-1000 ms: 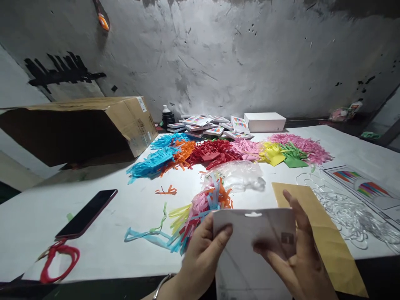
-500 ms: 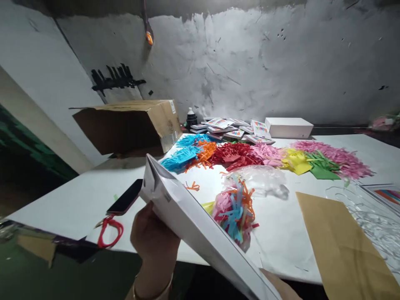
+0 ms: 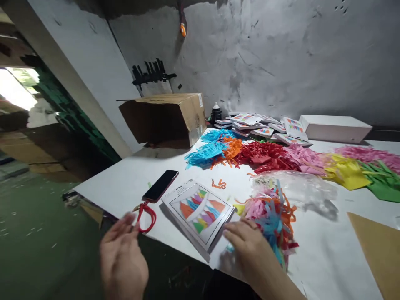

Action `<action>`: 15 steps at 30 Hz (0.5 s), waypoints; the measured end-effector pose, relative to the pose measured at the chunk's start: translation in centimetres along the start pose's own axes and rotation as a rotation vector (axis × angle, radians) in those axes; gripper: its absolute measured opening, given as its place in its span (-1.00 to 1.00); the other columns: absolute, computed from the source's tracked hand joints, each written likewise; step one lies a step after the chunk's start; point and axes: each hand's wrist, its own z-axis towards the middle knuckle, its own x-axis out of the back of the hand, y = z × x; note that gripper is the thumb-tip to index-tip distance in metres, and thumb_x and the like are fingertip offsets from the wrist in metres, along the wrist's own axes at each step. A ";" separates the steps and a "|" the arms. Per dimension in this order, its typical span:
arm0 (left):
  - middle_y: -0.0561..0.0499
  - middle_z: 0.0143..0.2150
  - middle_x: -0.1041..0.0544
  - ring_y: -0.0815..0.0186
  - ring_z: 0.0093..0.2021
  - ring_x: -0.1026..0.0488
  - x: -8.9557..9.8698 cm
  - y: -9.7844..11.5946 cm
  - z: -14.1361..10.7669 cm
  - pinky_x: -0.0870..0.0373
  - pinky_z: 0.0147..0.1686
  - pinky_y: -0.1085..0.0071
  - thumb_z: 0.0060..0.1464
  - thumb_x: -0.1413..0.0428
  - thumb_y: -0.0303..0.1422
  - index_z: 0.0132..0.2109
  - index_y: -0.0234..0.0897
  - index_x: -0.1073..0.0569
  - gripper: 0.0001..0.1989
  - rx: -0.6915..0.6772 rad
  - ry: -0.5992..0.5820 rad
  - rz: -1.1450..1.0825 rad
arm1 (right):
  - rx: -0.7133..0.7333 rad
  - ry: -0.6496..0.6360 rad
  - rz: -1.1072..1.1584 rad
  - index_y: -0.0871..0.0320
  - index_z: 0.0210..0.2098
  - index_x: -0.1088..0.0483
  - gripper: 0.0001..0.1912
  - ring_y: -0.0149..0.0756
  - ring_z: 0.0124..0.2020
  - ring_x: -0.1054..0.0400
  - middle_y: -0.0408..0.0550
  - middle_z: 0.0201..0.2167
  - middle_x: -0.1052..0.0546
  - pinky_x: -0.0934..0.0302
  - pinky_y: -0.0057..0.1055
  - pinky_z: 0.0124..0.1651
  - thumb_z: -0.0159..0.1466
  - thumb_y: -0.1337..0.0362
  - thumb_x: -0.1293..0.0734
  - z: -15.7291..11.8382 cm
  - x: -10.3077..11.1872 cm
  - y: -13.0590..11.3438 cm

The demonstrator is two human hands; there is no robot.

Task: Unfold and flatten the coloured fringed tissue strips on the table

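Box [image 3: 199, 212]: down now, flat on the table [image 3: 112, 191] beside the phone [image 3: 160, 186], picture side up!
Left hand [image 3: 125, 256]: let go, over by the red cord [image 3: 153, 218].
Right hand [image 3: 252, 246]: off it too, just beside its edge.
View: swung left, bright opening [image 3: 17, 89] showing.

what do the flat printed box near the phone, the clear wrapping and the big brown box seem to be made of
Printed box: probably thin card, smooth, going by its flat faces and crisp edges.
Clear wrapping: likely thin plastic film, shiny, since it is see-through and crinkled.
Big brown box: looks like matte cardboard, judging by its dull brown sides.
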 end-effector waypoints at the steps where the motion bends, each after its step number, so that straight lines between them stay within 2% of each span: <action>1: -0.05 0.10 -0.51 -0.02 0.32 -0.28 -0.1 -0.7 -0.8 -0.02 0.41 0.03 -0.01 -0.31 -0.25 -0.08 -0.18 -0.49 -0.67 -0.010 -0.140 0.107 | -0.069 0.011 -0.036 0.16 -0.03 -0.48 -0.65 -0.17 0.05 -0.46 0.07 -0.02 -0.60 -0.25 -0.09 0.24 0.37 0.50 -0.14 -0.1 0.2 0.5; 4: -0.17 0.32 -0.38 -0.12 0.39 -0.20 -1.3 -2.7 -3.7 -0.05 0.38 -0.11 0.08 -0.30 -0.21 0.11 -0.12 -0.48 -0.55 -0.055 -0.657 0.536 | -0.314 -0.050 -0.300 0.27 0.19 -0.37 -0.61 0.30 0.30 -0.19 0.34 0.26 -0.37 -0.04 0.42 0.23 0.41 0.29 -0.22 -0.4 0.6 2.3; 6: -0.22 0.44 -0.23 -0.19 0.46 -0.06 -2.4 -3.9 -5.5 0.01 0.37 -0.23 0.07 -0.32 -0.24 0.20 -0.12 -0.45 -0.46 -0.185 -0.970 0.795 | -0.413 -0.148 -0.466 0.25 0.23 -0.35 -0.47 0.52 0.35 -0.03 0.42 0.33 -0.25 0.00 0.62 0.10 0.38 0.07 -0.30 -1.2 0.1 3.4; 7: -0.24 0.47 -0.17 -0.23 0.48 0.02 -2.9 -4.5 -6.2 0.07 0.37 -0.30 0.05 -0.33 -0.28 0.24 -0.12 -0.42 -0.40 -0.275 -1.068 0.903 | -0.434 -0.198 -0.506 0.24 0.24 -0.35 -0.39 0.59 0.36 0.03 0.44 0.35 -0.23 -0.02 0.66 0.03 0.35 -0.01 -0.33 -1.9 -0.3 3.8; 8: -0.26 0.49 -0.12 -0.26 0.49 0.07 -3.2 -5.2 -6.9 0.14 0.36 -0.37 0.03 -0.34 -0.32 0.28 -0.13 -0.38 -0.34 -0.367 -1.127 1.000 | -0.459 -0.248 -0.531 0.22 0.26 -0.34 -0.35 0.62 0.37 0.08 0.44 0.36 -0.20 -0.03 0.67 -0.01 0.31 -0.04 -0.36 -2.7 -0.7 4.1; 10: -0.28 0.50 -0.08 -0.28 0.50 0.13 -3.5 -6.5 -7.7 0.19 0.33 -0.45 0.05 -0.30 -0.41 0.35 -0.15 -0.30 -0.28 -0.534 -1.155 1.150 | -0.521 -0.342 -0.559 0.13 0.30 -0.33 -0.32 0.62 0.39 0.11 0.33 0.42 -0.12 -0.12 0.61 -0.03 0.26 0.02 -0.42 -4.7 -1.4 4.6; 12: -0.26 0.51 -0.07 -0.24 0.50 0.11 -3.1 -7.6 -7.9 0.12 0.32 -0.43 0.13 -0.21 -0.48 0.37 -0.16 -0.26 -0.32 -0.654 -1.137 1.225 | -0.577 -0.420 -0.555 0.03 0.34 -0.29 -0.35 0.55 0.39 0.04 0.20 0.48 -0.02 -0.26 0.42 0.01 0.27 0.21 -0.39 -6.5 -1.6 5.2; 15: -0.25 0.49 -0.13 -0.21 0.49 0.05 -2.4 -8.4 -7.6 0.00 0.32 -0.39 0.20 -0.11 -0.51 0.37 -0.18 -0.28 -0.40 -0.751 -1.085 1.246 | -0.568 -0.445 -0.455 -0.01 0.36 -0.26 -0.38 0.30 0.35 -0.15 0.12 0.49 0.03 -0.36 0.11 0.09 0.34 0.44 -0.20 -8.3 -1.0 6.8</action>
